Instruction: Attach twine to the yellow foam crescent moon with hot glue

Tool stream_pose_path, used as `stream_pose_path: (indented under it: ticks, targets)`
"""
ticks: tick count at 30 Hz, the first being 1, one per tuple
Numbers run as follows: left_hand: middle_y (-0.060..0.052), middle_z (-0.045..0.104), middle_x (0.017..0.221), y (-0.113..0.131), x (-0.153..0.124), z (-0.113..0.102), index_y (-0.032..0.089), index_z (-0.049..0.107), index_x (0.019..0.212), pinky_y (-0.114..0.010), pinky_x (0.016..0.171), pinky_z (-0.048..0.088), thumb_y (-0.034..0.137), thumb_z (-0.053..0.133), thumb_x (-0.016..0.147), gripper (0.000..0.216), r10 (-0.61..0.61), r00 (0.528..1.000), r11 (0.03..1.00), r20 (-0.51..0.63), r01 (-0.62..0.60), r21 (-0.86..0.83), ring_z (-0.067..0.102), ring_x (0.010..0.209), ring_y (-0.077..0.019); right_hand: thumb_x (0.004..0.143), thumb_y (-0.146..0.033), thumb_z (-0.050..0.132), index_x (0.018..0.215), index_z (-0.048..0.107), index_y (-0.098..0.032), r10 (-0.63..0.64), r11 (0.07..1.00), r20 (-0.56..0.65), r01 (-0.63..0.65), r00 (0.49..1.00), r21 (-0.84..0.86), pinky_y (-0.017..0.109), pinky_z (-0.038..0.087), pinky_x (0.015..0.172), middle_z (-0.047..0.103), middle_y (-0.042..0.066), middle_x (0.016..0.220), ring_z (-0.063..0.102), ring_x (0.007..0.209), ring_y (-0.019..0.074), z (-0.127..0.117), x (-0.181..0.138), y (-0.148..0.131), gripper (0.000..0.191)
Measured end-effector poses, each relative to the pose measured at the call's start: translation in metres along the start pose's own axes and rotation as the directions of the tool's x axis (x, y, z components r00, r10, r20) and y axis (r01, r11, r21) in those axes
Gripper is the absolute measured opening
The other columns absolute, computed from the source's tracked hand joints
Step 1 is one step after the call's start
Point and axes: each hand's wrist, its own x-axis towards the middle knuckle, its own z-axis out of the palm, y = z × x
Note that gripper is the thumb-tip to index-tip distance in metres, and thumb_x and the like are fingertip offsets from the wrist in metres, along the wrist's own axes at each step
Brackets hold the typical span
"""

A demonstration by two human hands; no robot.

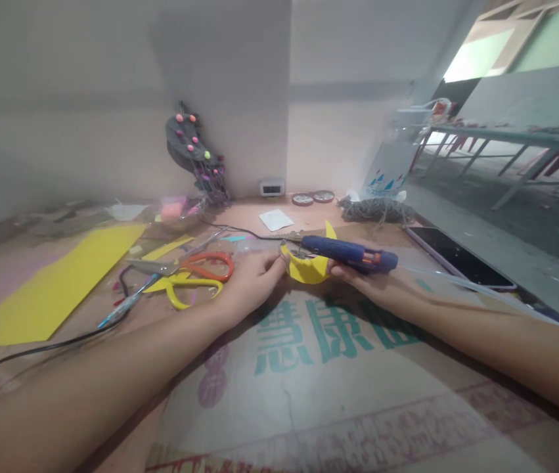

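Observation:
My right hand (pixel 372 284) is wrapped round a blue glue gun (pixel 353 253), its nozzle pointing left onto a yellow crescent-shaped cutout (pixel 309 269). My left hand (pixel 252 279) pinches the left edge of that yellow cutout and steadies it on the cardboard sheet (pixel 318 381) with green printed characters. The gun's black cord (pixel 240 231) runs off to the left behind it. A clear glue stick (pixel 456 279) sticks out of the gun's back toward the right.
Left of my hands lie orange-handled scissors (pixel 195 265), yellow-handled scissors (pixel 188 289), a pen (pixel 126 305) and a large yellow sheet (pixel 52 282). A dark phone (pixel 459 257) lies at the right. A dark decorated craft piece (pixel 193 148) leans in the wall corner, with a grey tangle (pixel 375 210) nearby.

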Motion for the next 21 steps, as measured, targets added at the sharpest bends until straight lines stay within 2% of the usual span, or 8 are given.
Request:
stream_pose_path:
  ticks: [4, 11, 15, 21]
  targets:
    - [0.002, 0.052, 0.056, 0.001, -0.001, 0.0, 0.018, 0.052, 0.062, -0.023, 0.052, 0.034, 0.047, 0.041, 0.093, 0.044, -0.022, 1.0, 1.0, 0.011, 0.022, -0.01, 0.049, 0.055, -0.0133, 0.081, -0.044, 0.061, 0.088, 0.058, -0.022, -0.002, 1.0, -0.024, 0.002, 1.0, -0.007, 0.033, 0.053, 0.066, 0.063, 0.003, 0.081, 0.062, 0.073, 0.021, 0.003, 0.001, 0.004, 0.023]
    - [0.002, 0.054, 0.055, 0.004, -0.002, 0.0, 0.019, 0.051, 0.06, -0.023, 0.052, 0.034, 0.045, 0.041, 0.093, 0.043, -0.011, 1.0, 1.0, 0.021, 0.01, 0.015, 0.05, 0.055, -0.0139, 0.078, -0.049, 0.062, 0.085, 0.057, -0.025, 0.067, 0.998, -0.023, -0.067, 0.997, -0.004, 0.034, 0.052, 0.064, 0.063, 0.002, 0.078, 0.061, 0.072, 0.0212, 0.006, 0.001, 0.001, 0.026]
    - [0.002, 0.052, 0.055, 0.004, -0.002, 0.0, 0.018, 0.05, 0.06, -0.023, 0.051, 0.033, 0.044, 0.04, 0.094, 0.043, -0.024, 0.999, 0.999, 0.022, 0.024, 0.04, 0.05, 0.054, -0.013, 0.079, -0.044, 0.061, 0.079, 0.054, -0.024, 0.06, 0.998, -0.028, -0.06, 0.998, -0.004, 0.033, 0.052, 0.066, 0.062, 0.001, 0.077, 0.059, 0.07, 0.0188, 0.008, 0.0, -0.006, 0.021]
    - [0.002, 0.054, 0.056, 0.004, -0.003, 0.0, 0.018, 0.05, 0.06, -0.023, 0.052, 0.034, 0.042, 0.04, 0.094, 0.043, -0.003, 0.999, 0.999, 0.038, 0.001, 0.045, 0.051, 0.056, -0.0132, 0.079, -0.047, 0.063, 0.087, 0.059, -0.024, 0.095, 0.995, -0.029, -0.095, 0.995, -0.02, 0.032, 0.053, 0.066, 0.067, 0.002, 0.082, 0.062, 0.074, 0.02, 0.009, 0.001, -0.002, 0.024]
